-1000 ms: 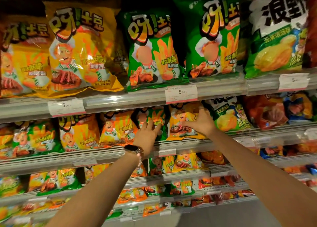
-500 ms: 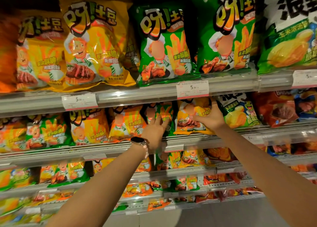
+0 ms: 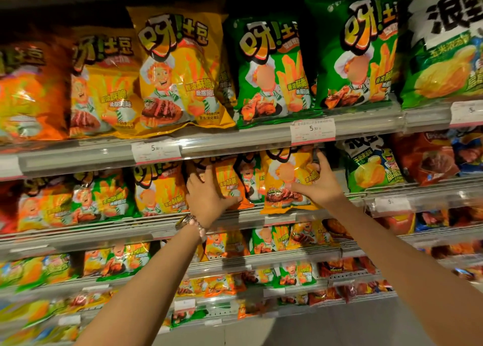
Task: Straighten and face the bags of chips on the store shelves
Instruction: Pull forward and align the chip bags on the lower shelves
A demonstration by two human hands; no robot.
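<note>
On the second shelf (image 3: 78, 221) stand small chip bags. My right hand (image 3: 320, 186) grips a yellow bag (image 3: 285, 181) by its right side, thumb across the lower front. My left hand (image 3: 207, 198) grips an orange bag (image 3: 228, 182) at its left edge and bottom. Between the two stands a green bag (image 3: 249, 178), partly hidden. A watch and a bead bracelet sit on my left wrist.
The top shelf (image 3: 230, 140) carries large yellow bags (image 3: 177, 68) and green bags (image 3: 271, 68), the yellow one tilted. A price tag (image 3: 312, 131) hangs just above my right hand. A corn-chip bag (image 3: 371, 162) stands right of it. Lower shelves hold several more bags.
My left hand has moved left from the green bag onto the orange bag and closed on it. My right hand has stayed on the yellow bag. The camera has shifted.
</note>
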